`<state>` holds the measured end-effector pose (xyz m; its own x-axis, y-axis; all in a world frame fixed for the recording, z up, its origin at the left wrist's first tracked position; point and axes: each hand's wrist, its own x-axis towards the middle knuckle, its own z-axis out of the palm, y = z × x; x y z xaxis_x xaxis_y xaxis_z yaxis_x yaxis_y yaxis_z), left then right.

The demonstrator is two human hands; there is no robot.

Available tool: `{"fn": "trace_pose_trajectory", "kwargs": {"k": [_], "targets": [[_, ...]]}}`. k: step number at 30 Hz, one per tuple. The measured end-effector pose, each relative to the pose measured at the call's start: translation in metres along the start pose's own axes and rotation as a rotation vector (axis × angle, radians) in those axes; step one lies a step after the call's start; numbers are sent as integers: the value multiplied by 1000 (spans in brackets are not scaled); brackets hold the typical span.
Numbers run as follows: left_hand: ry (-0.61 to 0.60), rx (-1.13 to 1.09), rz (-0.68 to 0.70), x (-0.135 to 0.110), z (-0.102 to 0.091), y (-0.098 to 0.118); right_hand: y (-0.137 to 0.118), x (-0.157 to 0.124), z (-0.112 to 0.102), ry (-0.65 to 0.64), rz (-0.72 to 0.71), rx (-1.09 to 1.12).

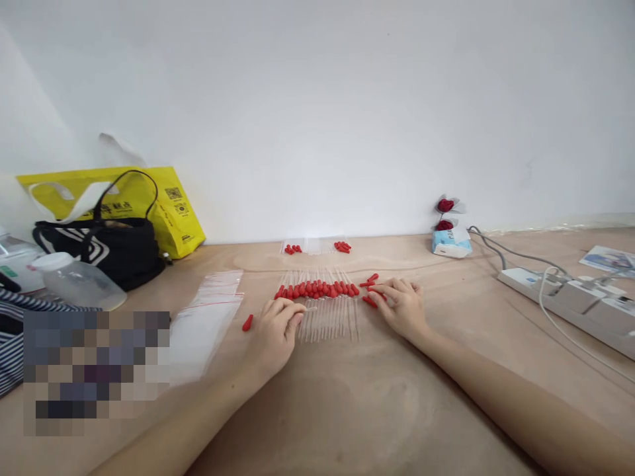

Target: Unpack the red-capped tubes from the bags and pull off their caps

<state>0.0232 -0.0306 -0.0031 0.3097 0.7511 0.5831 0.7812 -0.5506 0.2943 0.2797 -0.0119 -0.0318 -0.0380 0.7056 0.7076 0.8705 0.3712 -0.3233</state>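
My left hand (278, 330) is closed in a pinch around a thin clear dropper tube (310, 309), whose end sticks out to the right. Beside it lies a row of droppers (330, 324) with clear tubes and red rubber bulbs (317, 289), packed side by side on the table. My right hand (405, 309) works at the row's right end, where several loose red bulbs (368, 301) lie. Its thumb and fingertips are pinched on one red rubber bulb (376, 289). A single red bulb (247, 322) rests left of my left hand.
Clear zip bags (203, 330) lie to the left. Behind the row, another clear bag (317, 246) has red bulbs on it. A yellow bag (183, 225), black bag (133, 251) and plastic bottle (94, 284) stand far left. A tissue pack (450, 243) and power strip (570, 304) are right.
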Motion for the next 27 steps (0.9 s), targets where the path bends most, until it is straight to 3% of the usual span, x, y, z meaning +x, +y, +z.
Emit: {"fn": "trace_pose_trajectory", "kwargs": {"k": [6, 12, 16, 22, 27], "targets": [[-252, -258, -289, 17, -17, -10, 23, 9, 8, -71, 206, -27], [-344, -316, -434, 42, -18, -12, 30, 11, 10, -54, 398, 8], [-460, -141, -450, 52, -5, -7, 30, 12, 10, -124, 345, 28], [-475, 29, -431, 54, 10, -3, 29, 13, 11, -95, 279, -36], [-447, 88, -414, 54, 9, -8, 31, 12, 13, -51, 240, -58]]}}
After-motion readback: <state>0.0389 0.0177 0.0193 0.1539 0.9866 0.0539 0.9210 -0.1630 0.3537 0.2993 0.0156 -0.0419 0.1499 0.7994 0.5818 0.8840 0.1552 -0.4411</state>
